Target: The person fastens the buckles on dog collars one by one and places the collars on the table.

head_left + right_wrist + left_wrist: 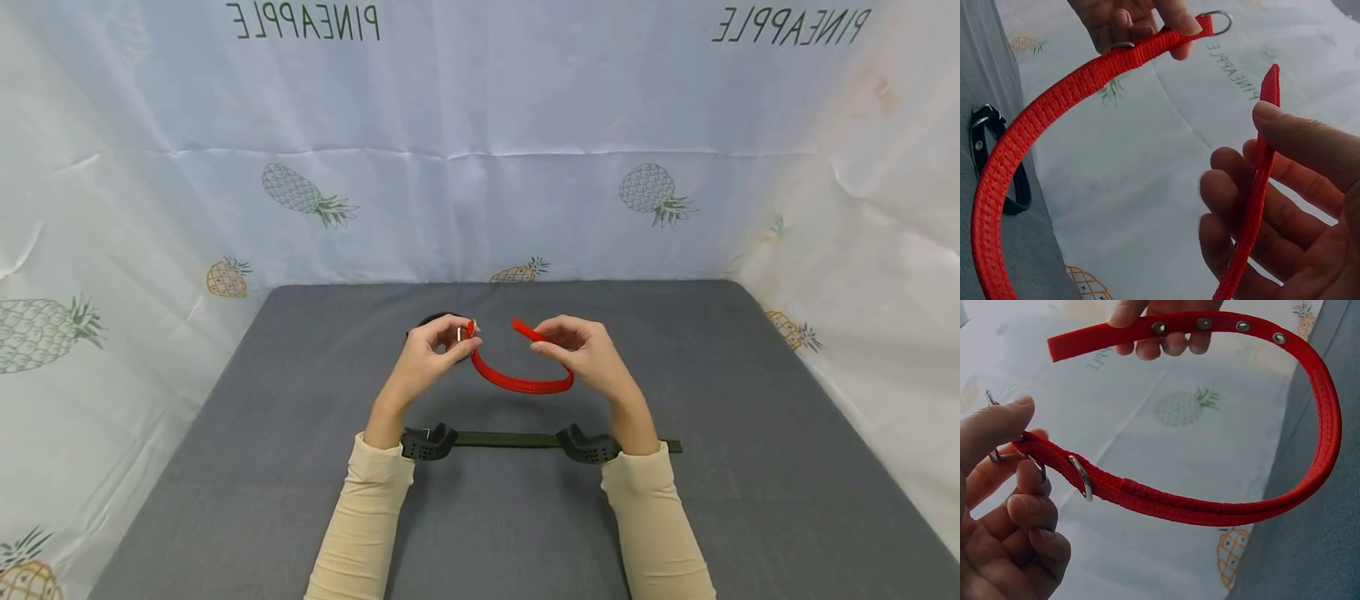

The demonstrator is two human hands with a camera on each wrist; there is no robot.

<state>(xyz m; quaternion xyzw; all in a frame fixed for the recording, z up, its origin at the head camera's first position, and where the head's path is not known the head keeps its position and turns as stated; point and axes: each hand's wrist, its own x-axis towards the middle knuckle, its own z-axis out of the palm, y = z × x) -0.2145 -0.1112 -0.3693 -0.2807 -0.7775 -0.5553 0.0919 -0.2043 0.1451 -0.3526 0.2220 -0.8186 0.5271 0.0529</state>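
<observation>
A red pet collar [525, 386] with a metal buckle is held up in an open loop over the table. My left hand [422, 358] pinches its buckle end between thumb and fingers. In the left wrist view, a metal D-ring [1081, 478] sits on the band near that hand. My right hand [588, 354] grips the other end with thumb and fingers, and the red tip [1271, 84] sticks out past the thumb. Several metal eyelets [1204, 324] line this strap end. A gap separates the tip from the buckle.
A green strap [506, 439] lies across the grey table [510, 517], below the wrists. Behind the left hand lies a black buckled collar [1020, 205]. White pineapple-print cloth [480, 217] hangs around the back and sides.
</observation>
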